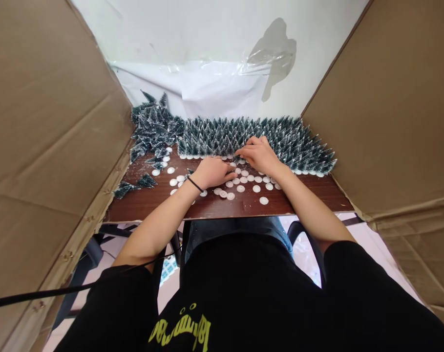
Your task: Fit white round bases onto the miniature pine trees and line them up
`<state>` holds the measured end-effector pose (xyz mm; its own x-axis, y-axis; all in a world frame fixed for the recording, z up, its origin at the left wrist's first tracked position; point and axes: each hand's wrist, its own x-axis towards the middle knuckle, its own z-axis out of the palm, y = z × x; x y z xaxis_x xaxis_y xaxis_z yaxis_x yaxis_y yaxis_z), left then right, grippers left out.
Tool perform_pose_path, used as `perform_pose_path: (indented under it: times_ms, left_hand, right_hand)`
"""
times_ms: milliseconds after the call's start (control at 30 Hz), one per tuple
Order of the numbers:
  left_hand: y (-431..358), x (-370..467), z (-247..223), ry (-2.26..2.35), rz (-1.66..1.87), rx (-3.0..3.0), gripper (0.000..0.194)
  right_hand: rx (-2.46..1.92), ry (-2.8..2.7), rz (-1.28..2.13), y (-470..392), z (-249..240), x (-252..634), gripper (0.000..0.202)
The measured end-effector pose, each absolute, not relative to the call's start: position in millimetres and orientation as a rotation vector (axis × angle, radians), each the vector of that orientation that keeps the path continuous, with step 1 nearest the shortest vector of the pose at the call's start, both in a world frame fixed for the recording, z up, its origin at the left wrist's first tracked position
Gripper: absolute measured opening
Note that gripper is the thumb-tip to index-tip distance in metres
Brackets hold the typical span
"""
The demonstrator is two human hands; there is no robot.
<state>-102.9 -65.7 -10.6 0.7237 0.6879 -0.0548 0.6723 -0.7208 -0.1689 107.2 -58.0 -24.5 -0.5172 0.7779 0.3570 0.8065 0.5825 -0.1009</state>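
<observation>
Rows of small green trees with white-dusted tips (225, 137) stand upright on white round bases along the back of the brown table (159, 208). My right hand (260, 155) is at the front edge of these rows, its fingers bent and pressed together around a small dark tree, partly hidden. Beside it, lower and to the left, my left hand (213, 172) rests low over the table, thumb and fingertips near loose white discs (241, 188); whatever lies between its fingers is too small to tell. Several more discs are scattered around both hands.
A jumbled pile of similar trees (154, 122) rises at the back left, with a few lying loose (146, 181) nearer the left edge. Brown sheet walls (383, 107) flank the table, and a white wall (207, 34) stands behind it. A black cable crosses at lower left.
</observation>
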Motion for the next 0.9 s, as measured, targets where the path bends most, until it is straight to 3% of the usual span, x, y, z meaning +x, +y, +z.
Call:
perform_pose_path:
  times_ms: [467, 900]
  left_hand:
    - [-65.7, -102.9, -11.9, -1.087, 0.142, -2.780, 0.044]
    - [-66.2, -100.8, -10.0, -1.084, 0.166, -2.754, 0.046]
  right_hand:
    - [-1.302, -2.459, -0.104, -56.5, -30.1, 107.8, 0.038]
    - [-1.180, -2.539, -0.315, -49.0, -37.2, 93.5, 0.033]
